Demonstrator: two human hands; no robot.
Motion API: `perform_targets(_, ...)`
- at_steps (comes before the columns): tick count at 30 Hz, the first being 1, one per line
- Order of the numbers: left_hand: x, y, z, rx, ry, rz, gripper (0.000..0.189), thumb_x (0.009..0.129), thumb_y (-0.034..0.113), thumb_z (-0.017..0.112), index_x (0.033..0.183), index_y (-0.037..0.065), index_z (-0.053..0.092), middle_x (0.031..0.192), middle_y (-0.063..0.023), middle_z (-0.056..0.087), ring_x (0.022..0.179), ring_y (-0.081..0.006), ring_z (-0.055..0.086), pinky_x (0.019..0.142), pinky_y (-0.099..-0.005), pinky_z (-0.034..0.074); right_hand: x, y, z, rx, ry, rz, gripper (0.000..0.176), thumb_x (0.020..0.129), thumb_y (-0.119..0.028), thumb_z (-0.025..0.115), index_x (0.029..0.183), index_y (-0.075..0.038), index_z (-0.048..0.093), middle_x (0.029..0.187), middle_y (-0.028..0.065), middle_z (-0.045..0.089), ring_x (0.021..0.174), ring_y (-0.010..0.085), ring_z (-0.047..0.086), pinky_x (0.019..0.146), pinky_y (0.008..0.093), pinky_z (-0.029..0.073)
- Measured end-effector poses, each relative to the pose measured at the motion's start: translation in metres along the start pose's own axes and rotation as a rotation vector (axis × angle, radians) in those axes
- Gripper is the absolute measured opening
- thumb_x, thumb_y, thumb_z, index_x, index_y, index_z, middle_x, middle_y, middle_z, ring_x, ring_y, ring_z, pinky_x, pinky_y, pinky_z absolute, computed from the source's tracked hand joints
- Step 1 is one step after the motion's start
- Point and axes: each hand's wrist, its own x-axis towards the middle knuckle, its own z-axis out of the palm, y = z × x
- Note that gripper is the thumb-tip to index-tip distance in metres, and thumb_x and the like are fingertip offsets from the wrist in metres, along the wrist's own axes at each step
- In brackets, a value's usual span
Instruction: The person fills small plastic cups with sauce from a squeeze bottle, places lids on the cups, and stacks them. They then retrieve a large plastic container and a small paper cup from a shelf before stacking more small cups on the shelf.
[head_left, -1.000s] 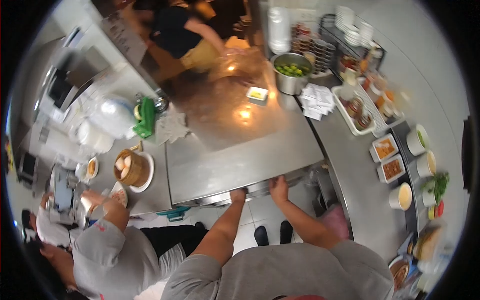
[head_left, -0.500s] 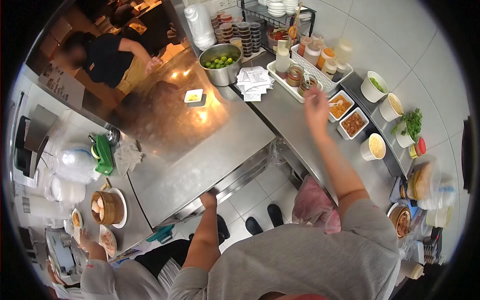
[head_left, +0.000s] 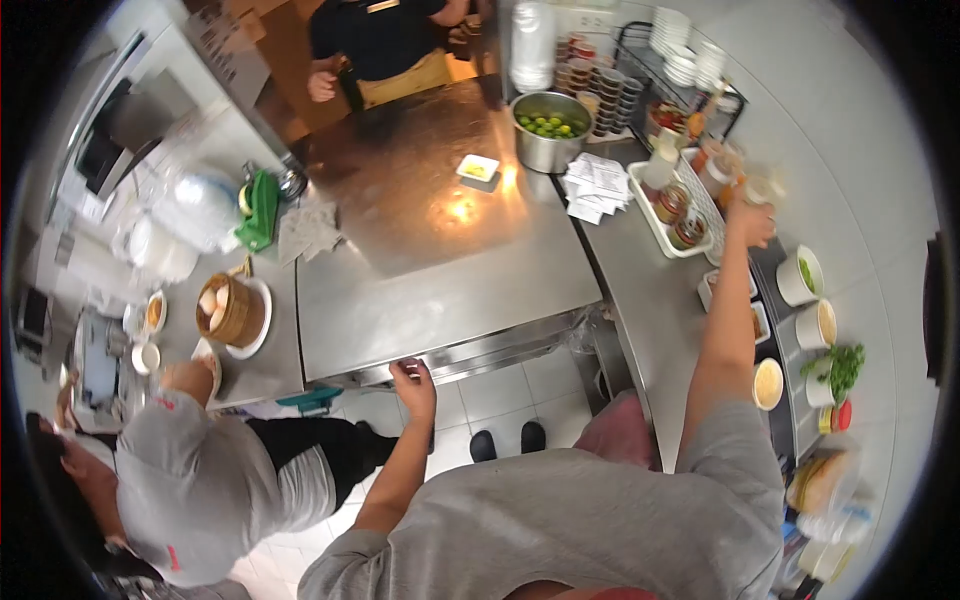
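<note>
My right hand reaches over the near end of a white basket of sauce bottles. Its fingers are curled among the bottles, and whatever they hold is hidden. A pale-topped squeeze bottle stands just beyond it. Beneath my right forearm, white tubs of toppings are partly covered. My left hand hangs at the front edge of the steel counter, fingers loosely bent and apart, with nothing in them. Left of my right hand, a white tray holds two glass jars and a bottle.
A pot of green citrus fruits, paper slips and a small white dish sit on the counters. Cups of toppings line the right wall. A co-worker stands at left near a bamboo steamer; another person is across the counter.
My right hand has moved from the jars to the bottle basket. My left hand has come off the counter edge, its fingers loosening. The view has turned; the person opposite now stands nearer the counter.
</note>
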Motion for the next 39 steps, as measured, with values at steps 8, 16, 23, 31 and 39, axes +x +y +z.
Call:
perform_targets(8, 0.075, 0.078, -0.068, 0.221, 0.18, 0.205, 0.019, 0.087, 0.02, 0.063, 0.08, 0.003, 0.063, 0.065, -0.0115, 0.06, 0.055, -0.0238, 0.057, 0.054, -0.0338, 0.046, -0.034, -0.109, -0.041, 0.958, -0.434, -0.572, 0.081, 0.07, -0.059, 0.074, 0.118, 0.003, 0.052, 0.109, 0.0197, 0.061, 0.099, 0.0288, 0.06, 0.088, 0.0385, 0.046)
perform_targets(16, 0.114, 0.063, -0.062, 0.631, 0.145, 0.195, 0.026, 0.084, 0.027, 0.06, 0.068, 0.007, 0.054, 0.065, -0.0121, 0.061, 0.06, -0.0331, 0.06, 0.057, -0.0438, 0.048, -0.242, -0.161, 0.05, 0.415, -1.055, -1.016, 0.067, 0.078, -0.042, 0.07, 0.125, -0.002, 0.044, 0.117, 0.026, 0.058, 0.108, 0.0333, 0.059, 0.092, 0.0415, 0.044)
perform_targets(23, 0.13, 0.055, -0.068, 0.685, 0.133, 0.158, 0.029, 0.085, 0.029, 0.059, 0.066, 0.008, 0.053, 0.062, -0.0117, 0.06, 0.056, -0.034, 0.059, 0.053, -0.0449, 0.047, -0.308, -0.188, 0.044, -0.357, -0.743, -1.269, 0.056, 0.078, -0.035, 0.07, 0.125, -0.012, 0.05, 0.12, 0.018, 0.057, 0.115, 0.0343, 0.051, 0.092, 0.0469, 0.038)
perform_targets(31, 0.128, 0.06, -0.069, 0.663, 0.118, 0.132, 0.027, 0.085, 0.027, 0.059, 0.067, 0.008, 0.053, 0.063, -0.0109, 0.06, 0.057, -0.0328, 0.06, 0.054, -0.0434, 0.047, -0.325, -0.226, 0.057, -0.509, -0.361, -1.696, 0.035, 0.085, -0.031, 0.057, 0.115, -0.013, 0.064, 0.115, 0.0104, 0.061, 0.114, 0.0278, 0.05, 0.09, 0.0477, 0.031)
perform_targets(39, 0.128, 0.059, -0.069, 0.642, 0.121, 0.137, 0.027, 0.085, 0.028, 0.059, 0.067, 0.008, 0.053, 0.063, -0.0114, 0.06, 0.057, -0.0329, 0.06, 0.055, -0.0435, 0.048, -0.331, -0.247, 0.046, -0.636, -0.285, -1.689, 0.032, 0.089, -0.022, 0.047, 0.111, -0.012, 0.067, 0.117, 0.0083, 0.062, 0.109, 0.0232, 0.054, 0.089, 0.0501, 0.03)
